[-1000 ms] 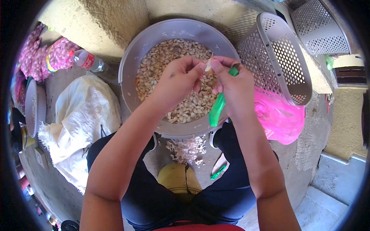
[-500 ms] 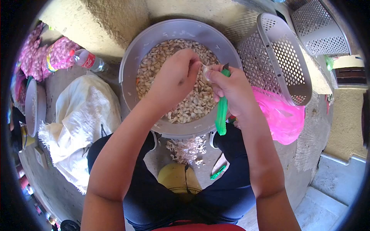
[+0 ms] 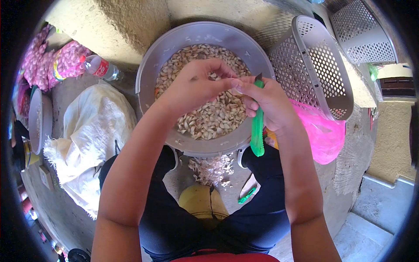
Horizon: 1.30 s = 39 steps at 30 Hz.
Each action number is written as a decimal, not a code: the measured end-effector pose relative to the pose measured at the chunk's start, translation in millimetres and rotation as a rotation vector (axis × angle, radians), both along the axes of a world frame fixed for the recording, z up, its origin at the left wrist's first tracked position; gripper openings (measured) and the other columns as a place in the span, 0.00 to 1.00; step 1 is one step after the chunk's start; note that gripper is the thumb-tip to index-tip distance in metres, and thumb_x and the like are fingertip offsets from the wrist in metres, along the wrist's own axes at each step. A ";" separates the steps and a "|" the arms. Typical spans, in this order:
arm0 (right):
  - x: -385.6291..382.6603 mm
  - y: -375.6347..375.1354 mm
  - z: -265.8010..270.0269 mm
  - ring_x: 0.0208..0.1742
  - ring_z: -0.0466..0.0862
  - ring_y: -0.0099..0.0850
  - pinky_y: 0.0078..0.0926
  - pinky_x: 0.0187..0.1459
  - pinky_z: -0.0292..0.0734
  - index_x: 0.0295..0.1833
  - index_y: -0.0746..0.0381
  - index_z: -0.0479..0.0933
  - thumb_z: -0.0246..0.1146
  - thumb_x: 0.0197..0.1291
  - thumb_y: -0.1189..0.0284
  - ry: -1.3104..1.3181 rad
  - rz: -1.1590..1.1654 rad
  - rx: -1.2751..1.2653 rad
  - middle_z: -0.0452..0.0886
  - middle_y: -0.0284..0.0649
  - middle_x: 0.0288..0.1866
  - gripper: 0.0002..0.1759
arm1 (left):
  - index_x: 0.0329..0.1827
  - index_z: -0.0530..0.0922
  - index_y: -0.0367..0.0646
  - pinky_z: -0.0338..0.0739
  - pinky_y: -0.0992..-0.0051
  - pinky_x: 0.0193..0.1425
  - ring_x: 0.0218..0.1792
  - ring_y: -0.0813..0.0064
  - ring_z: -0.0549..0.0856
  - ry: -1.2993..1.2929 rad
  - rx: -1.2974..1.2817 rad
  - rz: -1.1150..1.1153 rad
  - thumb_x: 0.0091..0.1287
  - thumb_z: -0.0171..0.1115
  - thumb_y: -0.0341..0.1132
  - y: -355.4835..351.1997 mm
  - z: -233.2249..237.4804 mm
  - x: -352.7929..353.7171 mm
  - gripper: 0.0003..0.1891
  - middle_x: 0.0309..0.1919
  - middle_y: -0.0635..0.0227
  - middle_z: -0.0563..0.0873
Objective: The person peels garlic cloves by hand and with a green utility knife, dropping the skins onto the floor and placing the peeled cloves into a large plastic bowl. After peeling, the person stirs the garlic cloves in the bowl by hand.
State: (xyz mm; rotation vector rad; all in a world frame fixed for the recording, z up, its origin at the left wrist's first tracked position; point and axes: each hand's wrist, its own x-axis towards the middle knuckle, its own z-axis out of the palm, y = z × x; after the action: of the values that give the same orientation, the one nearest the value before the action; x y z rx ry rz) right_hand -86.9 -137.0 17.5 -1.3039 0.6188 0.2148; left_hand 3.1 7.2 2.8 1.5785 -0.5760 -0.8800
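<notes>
A wide grey basin (image 3: 146,65) full of garlic cloves (image 3: 209,120) stands between my knees. Above it my two hands meet at a pale garlic clove (image 3: 237,91), mostly covered by the fingers. My right hand (image 3: 270,100) pinches the clove with thumb and fingers and also keeps a green utility knife (image 3: 258,131) against the palm, blade pointing up and away. My left hand (image 3: 198,83) comes from the left with its thumb and curled fingers pressed to the same clove.
Garlic peelings (image 3: 211,170) and a second green cutter (image 3: 247,195) lie on the floor. Grey perforated baskets (image 3: 301,65) and a pink plastic bag (image 3: 321,135) stand right; a white sack (image 3: 94,126), a Coca-Cola bottle (image 3: 98,67) and pink mesh bags (image 3: 70,61) sit left.
My left thumb has moved right onto the clove, and the left fingers have arched more. My right hand and the knife have shifted slightly right.
</notes>
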 end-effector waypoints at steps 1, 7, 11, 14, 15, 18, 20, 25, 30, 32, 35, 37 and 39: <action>-0.7 -1.6 -0.1 0.14 0.65 0.18 0.17 0.15 0.59 0.37 0.67 0.75 0.65 0.50 0.69 -0.004 -0.006 0.050 0.68 0.29 0.16 0.13 | 0.37 0.77 0.40 0.61 0.87 0.21 0.18 0.90 0.68 -0.010 -0.005 0.006 0.59 0.61 0.36 1.1 -0.8 1.1 0.09 0.16 0.79 0.72; 0.4 -0.6 5.2 0.15 0.66 0.17 0.16 0.16 0.61 0.38 0.68 0.75 0.64 0.52 0.70 0.040 0.006 0.049 0.74 0.35 0.22 0.12 | 0.33 0.78 0.39 0.60 0.87 0.21 0.18 0.90 0.68 -0.035 -0.051 0.077 0.58 0.62 0.34 1.5 -10.9 3.5 0.07 0.16 0.79 0.72; -0.8 0.9 -0.1 0.15 0.67 0.17 0.16 0.16 0.62 0.36 0.67 0.75 0.62 0.54 0.69 0.001 0.019 -0.030 0.77 0.37 0.25 0.11 | 0.34 0.78 0.40 0.59 0.87 0.21 0.18 0.90 0.67 -0.007 -0.006 0.105 0.58 0.61 0.34 0.9 -8.3 3.2 0.07 0.16 0.79 0.72; -1.0 3.6 -4.6 0.16 0.67 0.17 0.16 0.16 0.62 0.34 0.66 0.75 0.61 0.55 0.68 -0.030 0.033 -0.166 0.77 0.35 0.24 0.10 | 0.34 0.78 0.40 0.59 0.87 0.21 0.17 0.90 0.67 0.047 -0.004 0.118 0.59 0.61 0.35 0.7 -5.1 2.7 0.08 0.16 0.79 0.72; -0.9 5.0 -5.9 0.16 0.67 0.16 0.16 0.16 0.61 0.34 0.65 0.75 0.61 0.56 0.68 -0.036 0.040 -0.215 0.77 0.34 0.24 0.10 | 0.34 0.78 0.40 0.59 0.87 0.21 0.17 0.90 0.67 0.067 -0.011 0.121 0.59 0.61 0.36 0.8 -5.0 2.6 0.08 0.16 0.79 0.72; -1.3 7.7 -8.0 0.16 0.67 0.16 0.16 0.16 0.60 0.33 0.64 0.75 0.60 0.57 0.67 -0.066 0.054 -0.295 0.74 0.31 0.20 0.10 | 0.34 0.77 0.40 0.58 0.87 0.19 0.16 0.90 0.66 0.111 -0.044 0.128 0.60 0.59 0.35 0.7 -9.8 2.3 0.07 0.15 0.79 0.71; -0.9 9.0 -8.0 0.15 0.66 0.16 0.16 0.16 0.60 0.33 0.64 0.75 0.59 0.57 0.67 -0.077 0.050 -0.284 0.72 0.29 0.19 0.10 | 0.34 0.75 0.40 0.57 0.87 0.18 0.15 0.90 0.66 0.210 -0.067 0.145 0.61 0.58 0.35 0.2 -13.4 2.0 0.07 0.14 0.78 0.71; 0.8 11.2 -6.1 0.15 0.65 0.16 0.16 0.17 0.59 0.35 0.64 0.76 0.59 0.58 0.67 -0.127 0.044 -0.268 0.69 0.27 0.17 0.10 | 0.33 0.73 0.41 0.55 0.86 0.16 0.12 0.89 0.65 0.465 -0.207 0.088 0.64 0.55 0.36 3.6 -15.1 5.1 0.07 0.13 0.76 0.71; 0.2 8.6 -13.7 0.17 0.67 0.16 0.16 0.19 0.62 0.43 0.65 0.76 0.59 0.57 0.67 -0.247 0.076 -0.341 0.72 0.28 0.19 0.13 | 0.34 0.72 0.41 0.55 0.86 0.16 0.13 0.88 0.66 0.476 -0.204 0.035 0.64 0.55 0.37 6.6 -12.0 6.3 0.08 0.15 0.76 0.72; -1.4 9.5 -11.1 0.19 0.68 0.16 0.17 0.21 0.64 0.44 0.65 0.75 0.60 0.57 0.67 -0.262 0.115 -0.383 0.74 0.29 0.22 0.14 | 0.34 0.71 0.41 0.56 0.86 0.16 0.13 0.88 0.67 0.452 -0.198 0.070 0.64 0.55 0.36 5.2 -10.7 3.9 0.08 0.17 0.75 0.73; -1.3 6.4 -10.5 0.21 0.70 0.17 0.18 0.23 0.66 0.45 0.65 0.75 0.60 0.56 0.67 -0.223 0.158 -0.344 0.76 0.30 0.24 0.14 | 0.35 0.71 0.40 0.57 0.86 0.16 0.14 0.88 0.69 0.413 -0.224 0.087 0.64 0.55 0.35 5.3 -13.0 3.5 0.07 0.20 0.73 0.74; -0.1 5.1 -10.7 0.22 0.70 0.17 0.18 0.23 0.66 0.45 0.64 0.76 0.61 0.56 0.67 -0.210 0.184 -0.342 0.76 0.30 0.24 0.14 | 0.35 0.71 0.40 0.58 0.86 0.16 0.15 0.87 0.70 0.320 -0.205 0.115 0.64 0.55 0.35 4.1 -13.6 2.4 0.07 0.20 0.73 0.74; 0.4 5.8 -10.3 0.21 0.70 0.17 0.17 0.22 0.66 0.45 0.64 0.76 0.61 0.56 0.67 -0.228 0.210 -0.400 0.75 0.30 0.23 0.14 | 0.35 0.71 0.40 0.59 0.86 0.17 0.15 0.87 0.70 0.159 -0.140 0.170 0.64 0.55 0.35 0.0 -12.2 -1.5 0.07 0.20 0.73 0.74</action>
State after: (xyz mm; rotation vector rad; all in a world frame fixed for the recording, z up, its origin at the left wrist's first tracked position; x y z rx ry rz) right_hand -86.5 -131.2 7.2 -1.7538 0.3381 0.1133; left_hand 1.6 7.2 -9.3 1.3949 -0.3756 -0.8107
